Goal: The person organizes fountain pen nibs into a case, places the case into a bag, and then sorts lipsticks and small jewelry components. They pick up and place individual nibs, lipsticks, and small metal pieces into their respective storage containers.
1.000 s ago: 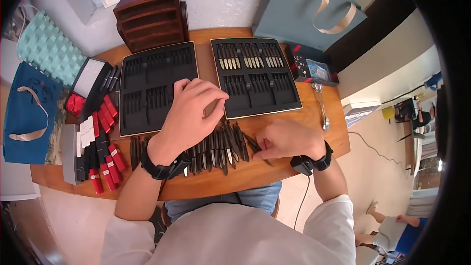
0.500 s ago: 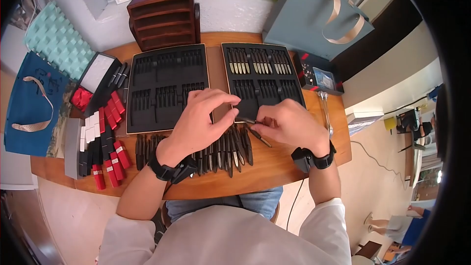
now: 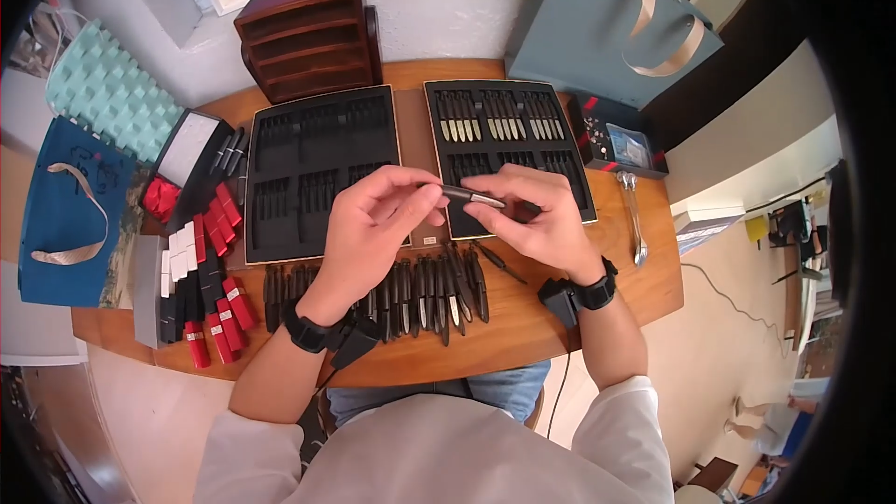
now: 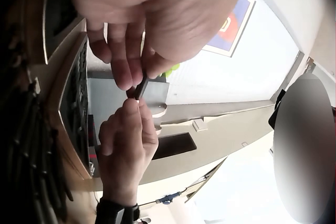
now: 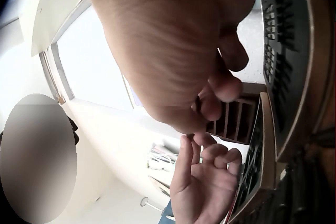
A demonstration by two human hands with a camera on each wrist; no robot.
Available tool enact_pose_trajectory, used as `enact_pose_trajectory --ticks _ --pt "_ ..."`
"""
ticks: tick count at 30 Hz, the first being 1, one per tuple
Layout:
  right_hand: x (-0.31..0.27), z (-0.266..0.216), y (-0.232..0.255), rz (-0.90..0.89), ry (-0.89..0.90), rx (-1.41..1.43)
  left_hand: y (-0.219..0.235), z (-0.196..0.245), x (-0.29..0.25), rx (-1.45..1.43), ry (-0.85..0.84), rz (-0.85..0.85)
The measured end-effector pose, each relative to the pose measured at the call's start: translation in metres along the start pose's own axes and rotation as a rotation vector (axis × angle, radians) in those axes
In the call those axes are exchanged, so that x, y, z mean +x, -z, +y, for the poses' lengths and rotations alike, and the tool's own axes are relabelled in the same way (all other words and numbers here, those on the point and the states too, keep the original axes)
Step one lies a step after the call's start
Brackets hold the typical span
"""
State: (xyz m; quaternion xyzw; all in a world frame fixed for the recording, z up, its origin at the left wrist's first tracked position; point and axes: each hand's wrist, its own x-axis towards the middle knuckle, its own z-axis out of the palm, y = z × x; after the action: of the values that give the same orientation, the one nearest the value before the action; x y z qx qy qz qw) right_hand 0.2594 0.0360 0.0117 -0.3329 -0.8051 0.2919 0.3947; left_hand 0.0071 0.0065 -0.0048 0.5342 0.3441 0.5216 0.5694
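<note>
Between both hands is a slim dark pen-like stick (image 3: pixel 474 196) with a silvery stretch near its right end. My left hand (image 3: pixel 371 229) pinches its left end between thumb and forefinger, and my right hand (image 3: pixel 541 219) pinches the other end. In the left wrist view the dark stick (image 4: pixel 142 87) spans the two sets of fingertips. Several similar sticks (image 3: pixel 425 294) lie in a row on the table below the hands. Behind, a black slotted tray (image 3: pixel 513 151) holds silver-tipped sticks in its upper row. A second slotted tray (image 3: pixel 289 154) stands left of it.
Red boxes (image 3: pixel 224 210), white boxes (image 3: pixel 182 247) and a blue bag (image 3: pixel 70 261) sit on the left. A wooden shelf unit (image 3: pixel 303 42) and a grey gift bag (image 3: pixel 597 37) stand behind. Spoon-like metal utensils (image 3: pixel 635 219) and one loose dark stick (image 3: pixel 501 263) lie to the right.
My right hand was low by the row of sticks, then rose with one toward my left hand. Now both hands hold that stick in front of the trays.
</note>
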Motion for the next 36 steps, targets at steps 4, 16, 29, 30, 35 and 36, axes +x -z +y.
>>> enact_pose_trajectory --ticks 4,16,29,30,35,36 --pt "-0.0022 0.0044 -0.0017 0.116 0.082 0.018 0.0016 0.0000 -0.0006 -0.041 0.063 0.060" --pt "-0.0050 0.0069 -0.0041 0.175 0.042 0.146 0.0041 -0.0014 -0.0002 -0.111 -0.029 0.069" --pt "-0.0058 0.0090 -0.0036 0.186 0.028 0.131 0.0045 -0.0011 -0.0002 -0.099 -0.055 0.080" --pt "-0.0059 0.0096 -0.0037 0.185 0.029 0.133 0.0041 -0.0008 -0.0003 -0.097 -0.055 0.081" --pt "-0.0057 0.0085 -0.0038 0.183 0.014 0.155 0.0034 0.0000 -0.0004 -0.092 -0.060 0.093" --pt "-0.0057 0.0080 -0.0036 0.184 0.014 0.155 0.0036 -0.0002 -0.0004 -0.093 -0.060 0.093"
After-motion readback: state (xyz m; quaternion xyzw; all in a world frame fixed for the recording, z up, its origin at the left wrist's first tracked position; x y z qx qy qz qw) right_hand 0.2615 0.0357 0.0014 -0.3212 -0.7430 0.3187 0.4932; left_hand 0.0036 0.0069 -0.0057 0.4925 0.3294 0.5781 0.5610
